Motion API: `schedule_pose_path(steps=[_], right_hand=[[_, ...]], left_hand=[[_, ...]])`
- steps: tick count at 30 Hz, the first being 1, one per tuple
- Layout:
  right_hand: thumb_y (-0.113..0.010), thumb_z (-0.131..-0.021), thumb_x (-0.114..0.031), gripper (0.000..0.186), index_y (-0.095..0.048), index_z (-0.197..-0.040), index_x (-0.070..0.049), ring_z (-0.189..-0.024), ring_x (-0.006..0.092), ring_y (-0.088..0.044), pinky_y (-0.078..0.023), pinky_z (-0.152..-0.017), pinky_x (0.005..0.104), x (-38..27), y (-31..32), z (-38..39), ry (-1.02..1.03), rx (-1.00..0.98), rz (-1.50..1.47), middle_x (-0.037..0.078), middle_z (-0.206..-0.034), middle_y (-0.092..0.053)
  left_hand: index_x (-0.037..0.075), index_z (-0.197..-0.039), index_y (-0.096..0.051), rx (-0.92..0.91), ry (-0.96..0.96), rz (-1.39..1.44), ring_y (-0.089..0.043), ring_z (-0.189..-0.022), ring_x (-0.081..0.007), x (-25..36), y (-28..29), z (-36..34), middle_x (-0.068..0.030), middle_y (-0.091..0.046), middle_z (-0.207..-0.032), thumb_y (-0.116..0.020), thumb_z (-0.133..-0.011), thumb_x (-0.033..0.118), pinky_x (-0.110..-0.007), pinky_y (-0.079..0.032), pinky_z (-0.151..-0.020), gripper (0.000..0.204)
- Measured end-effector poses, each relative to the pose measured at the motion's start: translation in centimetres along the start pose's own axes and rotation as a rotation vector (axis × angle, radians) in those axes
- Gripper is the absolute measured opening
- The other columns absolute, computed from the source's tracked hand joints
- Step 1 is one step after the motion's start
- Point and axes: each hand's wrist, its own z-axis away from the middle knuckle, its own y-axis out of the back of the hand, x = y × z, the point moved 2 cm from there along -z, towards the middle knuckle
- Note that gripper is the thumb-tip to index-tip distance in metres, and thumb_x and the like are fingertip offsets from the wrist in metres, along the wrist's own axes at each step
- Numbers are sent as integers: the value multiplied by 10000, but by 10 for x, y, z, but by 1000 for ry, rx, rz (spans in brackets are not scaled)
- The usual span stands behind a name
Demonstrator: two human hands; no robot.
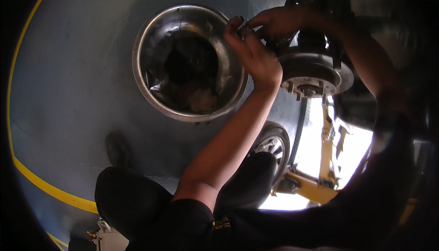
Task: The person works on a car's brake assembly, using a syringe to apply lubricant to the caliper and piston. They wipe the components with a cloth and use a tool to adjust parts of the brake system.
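Note:
My left hand (256, 59) is raised at the right rim of a steel bowl (147, 103), its bent fingers closed around something small that I cannot make out. My right hand (281, 22) reaches in from the right and meets it, fingers curled on a part hidden in shadow. Just right of and below both hands is a bare brake disc (338, 73) on its hub (308, 86), with studs pointing out and dark suspension parts above it. The bowl's dark interior holds a pale crumpled lump (201, 96).
A wheel with tyre (279, 137) stands beyond my knees. A yellow metal lift arm (306, 187) is at the lower right. A pale container (109, 242) sits at the bottom left. A yellow line (59, 189) runs along the grey floor. Dark bodywork fills the upper right.

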Motion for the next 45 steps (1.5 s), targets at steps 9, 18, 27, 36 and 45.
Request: schedule_pose_path(steps=[9, 18, 27, 36, 45], right_hand=[[-560, -1018, -306, 312, -631, -1274, -141, -641, 91, -561, -486, -598, 273, 11, 32, 7, 46, 264, -18, 0, -881, -664], [-507, -1052, -264, 215, -631, -1174, -138, -545, 60, -395, -341, -503, 254, -19, 26, 16, 22, 85, -202, -67, -642, -406], [-540, -1041, -328, 340, -602, -1276, -91, -947, 164, -643, -547, -805, 354, -13, 19, 22, -163, -81, -239, 73, -1085, -677], [-626, -972, -220, 410, -571, -1335, -37, -886, 160, -669, -565, -739, 324, -36, 7, 23, -57, -160, -343, 103, -1056, -685], [-594, -997, -336, 368, -600, -1248, -67, -558, 75, -541, -453, -481, 264, -41, 9, 9, -70, -236, -416, -5, -699, -588]], left_hand=[[-51, -1357, -386, 61, -24, -152, -479, -1192, -329, 6, 6, -3, -240, -464, -1317, -330, -999, 121, -416, -341, -1076, 401], [-39, -1353, -391, 94, 82, 15, -476, -1190, -310, 9, 5, -7, -224, -472, -1297, -325, -1019, 132, -417, -336, -1075, 381], [-35, -1365, -383, 83, 119, 48, -458, -1236, -332, 11, -4, -1, -236, -452, -1330, -331, -1014, 76, -440, -332, -1095, 371], [-27, -1341, -418, 94, 112, 16, -485, -1204, -303, 8, 1, -2, -199, -497, -1297, -356, -999, 63, -408, -352, -1066, 359], [0, -1334, -414, 92, 66, 108, -492, -1210, -240, 9, 8, -11, -150, -480, -1285, -368, -1009, 110, -385, -418, -1042, 346]])
